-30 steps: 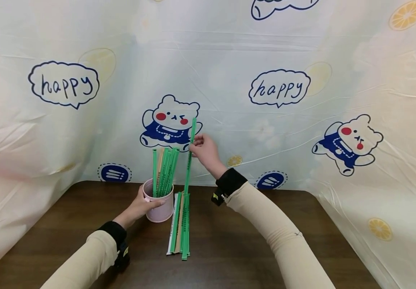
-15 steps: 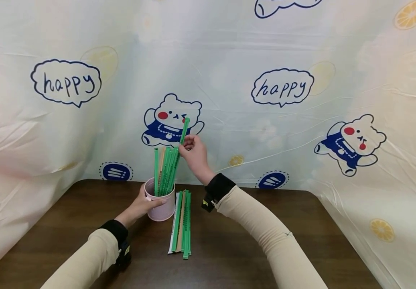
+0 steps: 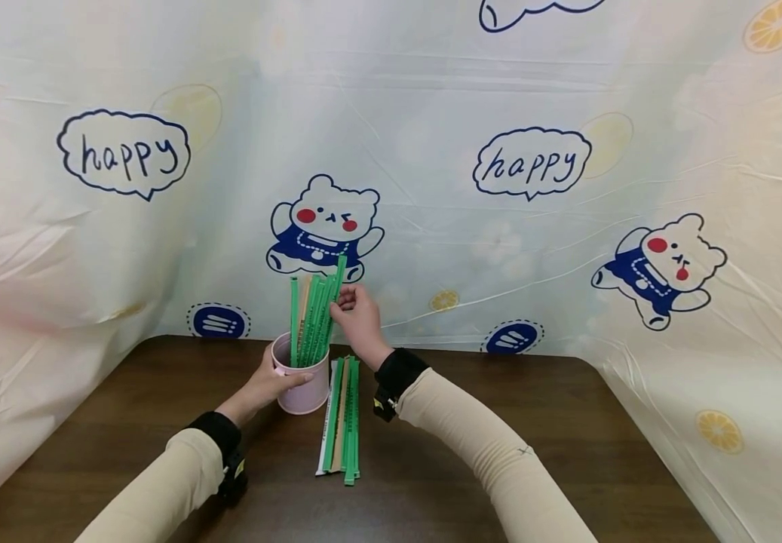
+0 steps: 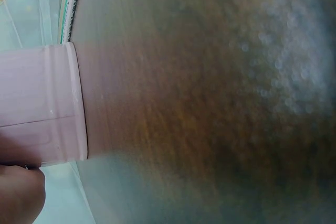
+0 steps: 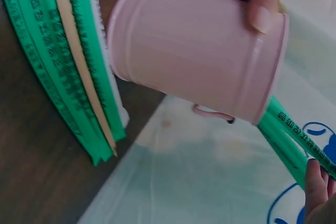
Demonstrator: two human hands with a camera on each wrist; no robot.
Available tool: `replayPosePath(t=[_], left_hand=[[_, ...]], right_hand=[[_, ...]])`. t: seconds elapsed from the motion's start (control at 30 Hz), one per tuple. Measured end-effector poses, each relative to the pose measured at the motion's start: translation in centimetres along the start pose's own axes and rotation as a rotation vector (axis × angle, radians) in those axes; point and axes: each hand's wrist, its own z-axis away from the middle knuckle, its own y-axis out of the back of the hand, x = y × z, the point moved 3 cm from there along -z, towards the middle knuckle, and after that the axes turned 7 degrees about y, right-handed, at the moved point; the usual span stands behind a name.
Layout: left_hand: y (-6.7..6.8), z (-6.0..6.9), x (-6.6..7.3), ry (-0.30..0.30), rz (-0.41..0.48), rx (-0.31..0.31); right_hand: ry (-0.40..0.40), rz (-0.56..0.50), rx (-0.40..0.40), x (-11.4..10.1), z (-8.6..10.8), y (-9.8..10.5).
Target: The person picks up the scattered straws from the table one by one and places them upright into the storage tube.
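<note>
Your left hand (image 3: pixel 271 386) grips the pink cup (image 3: pixel 306 397) from about its 8 o'clock; a firm hold there should steady it. Your right hand (image 3: pixel 361 317), near the cup's 1 o'clock, pinches a green stick (image 3: pixel 341 268), its top above the bunch (image 3: pixel 310 320) inside, its lower end hidden. Best slide it down along the bunch's slant, letting go only once it feels seated. The loose pile (image 3: pixel 352 418) lies just beside the cup, between 4 and 5 o'clock.
</note>
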Motion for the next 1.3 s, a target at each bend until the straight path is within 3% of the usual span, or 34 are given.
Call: replayPosePath(t=[0.1,0.23,0.83,1.1,1.3], left_hand=[[0.0,0.0,0.0,0.003,0.002,0.004],[0.0,0.1,0.0,-0.001,-0.004,0.004],[0.0,0.0,0.0,0.008,-0.006,0.015],[0.0,0.1,0.2,0.010,-0.012,0.014],[0.0,0.0,0.1,0.009,-0.014,0.014]], right_hand=[[-0.056,0.019,0.024,-2.7,1.3,0.0],[-0.064,0.091,0.040,-3.6,2.0,-0.3],[-0.101,0.052,0.023,-1.4,2.5,-1.4],[-0.132,0.048,0.013,-0.8,2.6,-0.4],[-0.165,0.019,0.012,1.6,2.4,1.3]])
